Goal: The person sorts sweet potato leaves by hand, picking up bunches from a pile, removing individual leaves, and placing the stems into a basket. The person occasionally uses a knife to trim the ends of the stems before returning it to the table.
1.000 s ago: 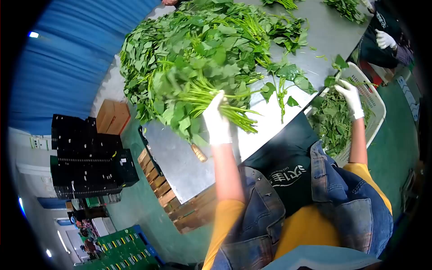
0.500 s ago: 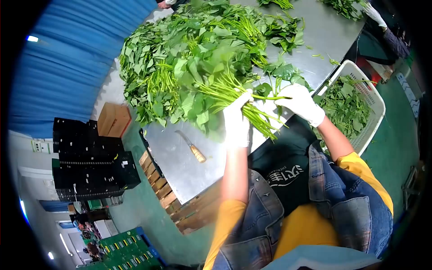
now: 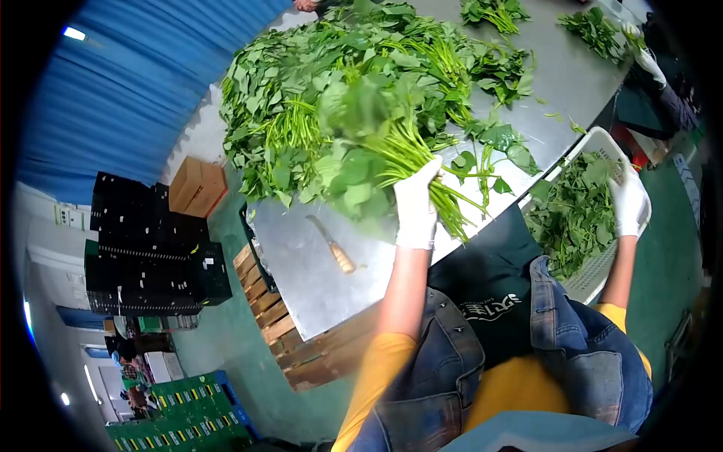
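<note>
My left hand (image 3: 416, 207), in a white glove, is closed around a bunch of leafy green stems (image 3: 407, 154). The cut ends stick out to the lower right, and the leaves, blurred, point to the upper left. Over the right part of a white plastic basket (image 3: 595, 282) is my gloved right hand (image 3: 629, 202), its fingers apart and no stem visible in it. Loose leaves and stems (image 3: 576, 207) fill the basket. A large heap of leafy greens (image 3: 301, 98) covers the table beyond my left hand. A knife with a wooden handle (image 3: 341, 258) lies on the metal tabletop (image 3: 301, 294).
Smaller bunches of greens (image 3: 495, 13) lie at the table's far side. Another person's gloved hand (image 3: 649, 64) is at the upper right. Black crates (image 3: 151, 248) and a cardboard box (image 3: 197, 187) stand on the left. A wooden pallet (image 3: 263, 301) is under the table.
My right hand has left the bunch, where it gripped a stem, and moved right over the basket. My left hand still holds the bunch. The whole view has shifted slightly.
</note>
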The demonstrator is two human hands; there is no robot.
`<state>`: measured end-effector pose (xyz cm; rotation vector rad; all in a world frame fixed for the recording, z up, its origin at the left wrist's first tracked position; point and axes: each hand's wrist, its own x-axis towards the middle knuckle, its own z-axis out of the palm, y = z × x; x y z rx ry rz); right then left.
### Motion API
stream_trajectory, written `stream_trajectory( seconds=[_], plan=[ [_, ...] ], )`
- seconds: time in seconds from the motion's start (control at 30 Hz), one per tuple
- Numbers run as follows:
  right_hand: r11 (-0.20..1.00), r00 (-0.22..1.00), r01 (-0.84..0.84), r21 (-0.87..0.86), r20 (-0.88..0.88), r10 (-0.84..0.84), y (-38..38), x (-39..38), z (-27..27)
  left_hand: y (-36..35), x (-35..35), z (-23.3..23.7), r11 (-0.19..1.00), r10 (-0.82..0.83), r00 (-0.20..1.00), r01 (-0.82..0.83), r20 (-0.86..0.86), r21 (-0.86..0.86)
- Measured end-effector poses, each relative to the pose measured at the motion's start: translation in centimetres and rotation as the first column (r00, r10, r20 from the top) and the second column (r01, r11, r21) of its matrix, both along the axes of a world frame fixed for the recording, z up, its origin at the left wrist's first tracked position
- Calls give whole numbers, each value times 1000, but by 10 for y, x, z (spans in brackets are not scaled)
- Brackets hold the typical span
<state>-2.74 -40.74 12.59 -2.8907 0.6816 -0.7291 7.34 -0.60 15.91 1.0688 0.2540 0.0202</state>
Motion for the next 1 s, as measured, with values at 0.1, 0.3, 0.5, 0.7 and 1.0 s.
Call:
stream_trajectory(
  seconds=[0.1,0.3,0.5,0.7,1.0],
  plan=[
    [648,888,-458,608,295,352,108,25,53,-23,-18,6,985,-77,997,80,-22,151],
    [364,437,-899,242,492,753,224,75,81,-40,-34,47,683,-275,954,283,-122,674],
    [596,622,-777,205,401,673,264,94,82,-55,3,-88,996,-13,972,-8,234,92],
    [235,688,-636,735,401,605,249,92,79,-35,-22,-33,887,-248,945,134,212,442],
    [-98,717,-508,856,483,503,229,108,64,-28,-23,2,938,-233,968,198,92,285]
  ],
)
